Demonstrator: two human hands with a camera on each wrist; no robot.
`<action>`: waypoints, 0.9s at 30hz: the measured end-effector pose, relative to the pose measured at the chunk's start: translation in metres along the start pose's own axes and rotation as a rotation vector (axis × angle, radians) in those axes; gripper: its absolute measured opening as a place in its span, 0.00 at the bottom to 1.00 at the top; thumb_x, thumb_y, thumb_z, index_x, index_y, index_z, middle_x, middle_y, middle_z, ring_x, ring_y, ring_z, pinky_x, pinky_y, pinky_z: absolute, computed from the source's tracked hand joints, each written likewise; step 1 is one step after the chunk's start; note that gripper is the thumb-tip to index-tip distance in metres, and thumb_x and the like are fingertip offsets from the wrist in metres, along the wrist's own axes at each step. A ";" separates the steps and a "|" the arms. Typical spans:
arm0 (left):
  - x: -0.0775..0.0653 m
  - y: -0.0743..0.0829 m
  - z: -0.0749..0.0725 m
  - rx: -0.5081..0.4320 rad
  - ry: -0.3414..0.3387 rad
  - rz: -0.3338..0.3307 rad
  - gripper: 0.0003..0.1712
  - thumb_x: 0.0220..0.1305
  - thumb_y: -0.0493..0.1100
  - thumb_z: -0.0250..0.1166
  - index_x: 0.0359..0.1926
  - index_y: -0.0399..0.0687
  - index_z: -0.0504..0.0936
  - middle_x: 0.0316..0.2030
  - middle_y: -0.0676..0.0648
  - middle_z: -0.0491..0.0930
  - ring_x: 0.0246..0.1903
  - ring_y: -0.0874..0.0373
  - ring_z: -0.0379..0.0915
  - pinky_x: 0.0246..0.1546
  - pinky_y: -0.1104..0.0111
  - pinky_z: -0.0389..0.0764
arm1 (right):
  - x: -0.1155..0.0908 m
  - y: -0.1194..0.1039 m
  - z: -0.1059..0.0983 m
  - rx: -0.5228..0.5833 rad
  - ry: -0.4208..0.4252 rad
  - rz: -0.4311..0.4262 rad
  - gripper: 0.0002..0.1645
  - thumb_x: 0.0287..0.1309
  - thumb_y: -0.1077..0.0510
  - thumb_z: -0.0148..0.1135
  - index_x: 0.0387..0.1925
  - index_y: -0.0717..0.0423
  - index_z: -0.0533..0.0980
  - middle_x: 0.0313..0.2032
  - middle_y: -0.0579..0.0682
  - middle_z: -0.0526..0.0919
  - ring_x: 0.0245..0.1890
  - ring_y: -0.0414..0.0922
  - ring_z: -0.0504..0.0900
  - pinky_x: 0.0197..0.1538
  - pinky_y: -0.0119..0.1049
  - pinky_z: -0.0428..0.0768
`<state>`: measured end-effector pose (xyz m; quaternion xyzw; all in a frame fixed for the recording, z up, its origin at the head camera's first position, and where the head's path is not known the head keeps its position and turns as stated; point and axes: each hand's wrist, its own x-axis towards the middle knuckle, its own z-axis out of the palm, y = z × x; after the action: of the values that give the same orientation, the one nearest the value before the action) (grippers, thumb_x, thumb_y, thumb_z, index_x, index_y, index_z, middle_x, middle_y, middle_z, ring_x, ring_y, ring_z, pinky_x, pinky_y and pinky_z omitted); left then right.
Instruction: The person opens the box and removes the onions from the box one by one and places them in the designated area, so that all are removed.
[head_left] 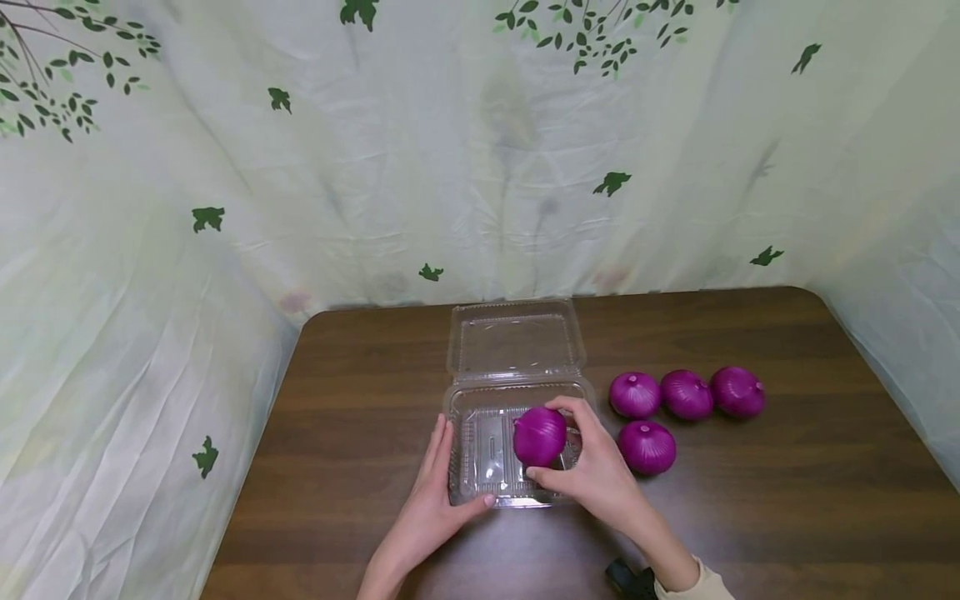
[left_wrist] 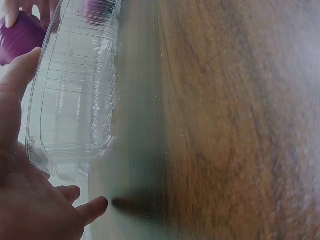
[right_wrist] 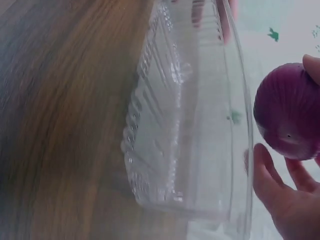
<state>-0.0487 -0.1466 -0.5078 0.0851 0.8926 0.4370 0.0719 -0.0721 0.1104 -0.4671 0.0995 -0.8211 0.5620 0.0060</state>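
Between thumb and fingers, my right hand holds a purple onion over the base of a clear plastic clamshell container. In the right wrist view the held onion is above the container's rim. My left hand rests at the container's front left corner, its fingers straight along the left side and its thumb at the front rim. The left wrist view shows the left hand beside the container wall. The container's lid lies folded back behind the base.
Several more purple onions sit to the right of the container: a row of three with its middle onion, and one nearer onion. All stand on a brown wooden table. A pale leaf-patterned cloth hangs behind and at the sides.
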 end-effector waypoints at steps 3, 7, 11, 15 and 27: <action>-0.001 0.001 0.000 0.001 0.001 -0.005 0.70 0.48 0.62 0.76 0.79 0.52 0.39 0.77 0.58 0.30 0.74 0.54 0.32 0.69 0.51 0.49 | -0.003 -0.001 -0.006 -0.057 0.026 0.005 0.49 0.32 0.52 0.86 0.58 0.36 0.68 0.52 0.39 0.75 0.49 0.43 0.76 0.50 0.50 0.80; -0.001 0.002 0.000 0.001 0.002 -0.010 0.69 0.49 0.61 0.76 0.79 0.53 0.39 0.77 0.58 0.31 0.75 0.54 0.32 0.69 0.51 0.50 | -0.008 -0.001 -0.014 -0.096 0.049 0.018 0.50 0.31 0.51 0.86 0.59 0.36 0.68 0.50 0.41 0.75 0.46 0.43 0.73 0.45 0.51 0.79; -0.001 0.003 -0.001 0.002 0.002 -0.018 0.69 0.49 0.59 0.77 0.79 0.53 0.39 0.77 0.58 0.30 0.74 0.55 0.32 0.69 0.50 0.49 | -0.010 0.001 -0.020 -0.093 0.063 0.040 0.50 0.32 0.52 0.86 0.59 0.36 0.68 0.51 0.43 0.76 0.45 0.44 0.74 0.44 0.50 0.79; -0.001 0.003 0.000 0.007 0.009 -0.013 0.69 0.49 0.59 0.77 0.79 0.52 0.39 0.77 0.57 0.31 0.75 0.54 0.32 0.69 0.50 0.49 | -0.013 0.004 -0.026 -0.081 0.074 0.063 0.50 0.32 0.53 0.86 0.59 0.36 0.67 0.53 0.44 0.77 0.49 0.46 0.77 0.48 0.51 0.79; 0.000 0.001 0.000 0.008 0.009 -0.006 0.70 0.49 0.60 0.77 0.79 0.53 0.38 0.78 0.55 0.31 0.75 0.53 0.33 0.69 0.48 0.50 | -0.022 0.012 -0.046 0.039 0.116 0.082 0.54 0.35 0.62 0.84 0.62 0.39 0.64 0.58 0.53 0.74 0.49 0.48 0.82 0.50 0.42 0.81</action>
<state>-0.0483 -0.1460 -0.5070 0.0809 0.8949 0.4333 0.0690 -0.0569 0.1604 -0.4643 0.0330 -0.8117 0.5824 0.0285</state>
